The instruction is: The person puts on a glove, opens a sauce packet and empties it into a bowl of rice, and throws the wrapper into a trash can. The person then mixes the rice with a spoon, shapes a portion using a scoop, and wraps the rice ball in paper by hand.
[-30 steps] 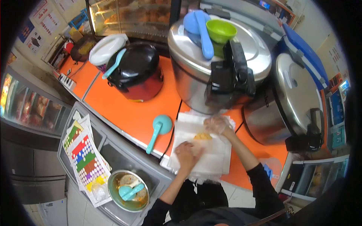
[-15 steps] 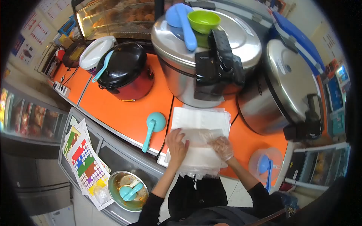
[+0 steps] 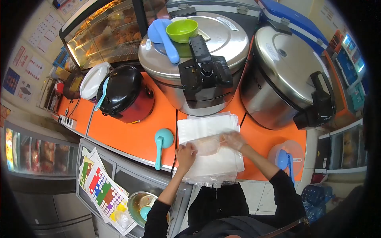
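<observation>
A stack of white paper sheets lies on the orange counter in front of me, with clear plastic along its near edge. On top is a rolled translucent paper packet; its contents are hidden. My left hand is bare, its curled fingers closed on the packet's left end. At the right end, my right hand, in a clear plastic glove, is closed on the paper, slightly blurred. A teal rice scoop rests just left of the stack.
Two big steel rice cookers, one in the middle and one at right, stand behind the stack. A red rice cooker is at left. A clear tub holds a blue scoop. Below left are a metal bowl and printed sheets.
The paper between my hands now looks narrower and more rolled up. My right hand has moved up slightly toward the far side of the stack. The camera view has shifted.
</observation>
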Motion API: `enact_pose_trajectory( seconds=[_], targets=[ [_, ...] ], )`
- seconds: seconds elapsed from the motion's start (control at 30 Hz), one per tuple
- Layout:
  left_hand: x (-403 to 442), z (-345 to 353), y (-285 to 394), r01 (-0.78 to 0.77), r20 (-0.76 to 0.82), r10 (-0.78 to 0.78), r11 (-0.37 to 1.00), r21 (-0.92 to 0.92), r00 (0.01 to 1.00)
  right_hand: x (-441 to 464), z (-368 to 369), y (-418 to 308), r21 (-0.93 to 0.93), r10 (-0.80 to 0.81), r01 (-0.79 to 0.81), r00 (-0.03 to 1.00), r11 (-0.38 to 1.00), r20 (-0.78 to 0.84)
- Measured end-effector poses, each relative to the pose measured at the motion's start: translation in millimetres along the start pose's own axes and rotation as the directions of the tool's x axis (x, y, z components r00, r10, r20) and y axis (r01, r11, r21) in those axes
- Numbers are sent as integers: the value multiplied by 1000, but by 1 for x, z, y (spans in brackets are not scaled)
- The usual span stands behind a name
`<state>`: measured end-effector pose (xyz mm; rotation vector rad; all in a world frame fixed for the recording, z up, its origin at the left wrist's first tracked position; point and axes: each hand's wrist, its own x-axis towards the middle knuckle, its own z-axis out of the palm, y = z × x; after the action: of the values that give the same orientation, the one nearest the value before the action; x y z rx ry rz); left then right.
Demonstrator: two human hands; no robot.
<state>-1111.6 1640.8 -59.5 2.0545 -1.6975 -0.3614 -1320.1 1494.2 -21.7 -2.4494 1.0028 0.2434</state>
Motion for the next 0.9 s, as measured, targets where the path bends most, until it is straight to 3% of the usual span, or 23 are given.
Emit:
enact_pose_trajectory(
  seconds=[0.03, 0.07, 0.1, 0.13, 0.17, 0.2, 0.23, 0.27, 0.3, 0.33, 0.37, 0.4, 0.43, 0.47, 0.53, 0.57, 0.6, 0.67, 0.73, 0.77, 0.83, 0.87, 0.9],
  targets=[
    [14, -2, 12, 23, -64, -9, 977, 214, 998, 6, -10, -11, 88, 139, -144, 989, 986, 55],
    [29, -3, 20, 59, -133, -4, 908, 414, 991, 17, -3, -12, 87, 141, -145, 989, 986, 53],
    [46, -4, 23, 54, -137, 4, 908, 415, 991, 36, 10, -10, -1, 44, -44, 995, 999, -88],
    [62, -3, 21, -79, -118, 157, 865, 495, 980, 46, 12, -13, -99, -63, 42, 974, 994, -218],
    [68, 0, 23, -142, -106, 230, 837, 529, 967, 54, 12, -11, -97, -59, 38, 973, 995, -222],
    [73, 5, 22, -200, -93, 302, 802, 563, 949, 63, 7, -5, -187, -134, 122, 990, 975, -51],
    [78, 10, 23, -141, 65, 126, 859, 492, 990, 69, 0, -2, -260, -190, 218, 974, 941, 126],
    [83, 13, 21, -67, 238, -42, 899, 433, 970, 71, 6, 4, -261, -190, 216, 974, 941, 121],
    [74, 17, 16, -83, 35, 75, 921, 381, 997, 75, 28, 20, -157, -157, 162, 987, 974, 47],
    [65, 12, 17, -90, 37, 82, 918, 387, 996, 68, 31, 16, -46, -114, 113, 993, 993, -23],
    [54, 9, 19, -51, -39, 64, 959, 280, 997, 48, 40, 11, -13, -1, -1, 994, 1000, -105],
    [44, 7, 21, -16, -111, 35, 986, 164, 993, 31, 62, 4, 93, 122, -103, 964, 990, -238],
    [32, 11, 21, -18, -111, 36, 987, 160, 993, 13, 88, 0, 207, 252, -187, 902, 960, -350],
    [20, 17, 23, -11, -141, 33, 988, 154, 990, 3, 114, 1, 121, 132, -86, 880, 989, -457],
    [11, 27, 36, 4, -177, 21, 990, 138, 984, -10, 105, -15, 266, 58, 154, 760, 952, -647],
    [3, 29, 43, 112, -111, -99, 987, 117, 989, -18, 98, -25, 272, 63, 150, 765, 950, -641],
    [-2, 29, 46, 217, -43, -214, 970, 107, 976, -25, 80, -40, 332, 193, -38, 871, 943, -451],
    [11, 27, 31, 256, -18, -256, 964, 65, 967, -14, 65, -52, 349, 323, -231, 917, 908, -232],
    [40, 23, -1, 175, 134, -155, 973, -154, 979, 7, 58, -56, 531, 412, -260, 891, 806, -190],
    [52, 20, -5, 167, 124, -148, 973, -157, 981, 15, 53, -64, 527, 410, -255, 889, 811, -201],
    [72, 12, -8, -60, 385, 25, 995, 78, 923, 27, 42, -76, 530, 584, -522, 810, 669, 60],
    [70, 7, -10, -73, 379, 37, 994, 80, 925, 24, 36, -74, 535, 588, -518, 808, 668, 48],
    [60, 5, -15, -168, 357, 161, 986, -12, 920, 16, 32, -70, 424, 309, -268, 950, 865, -31]
  ],
)
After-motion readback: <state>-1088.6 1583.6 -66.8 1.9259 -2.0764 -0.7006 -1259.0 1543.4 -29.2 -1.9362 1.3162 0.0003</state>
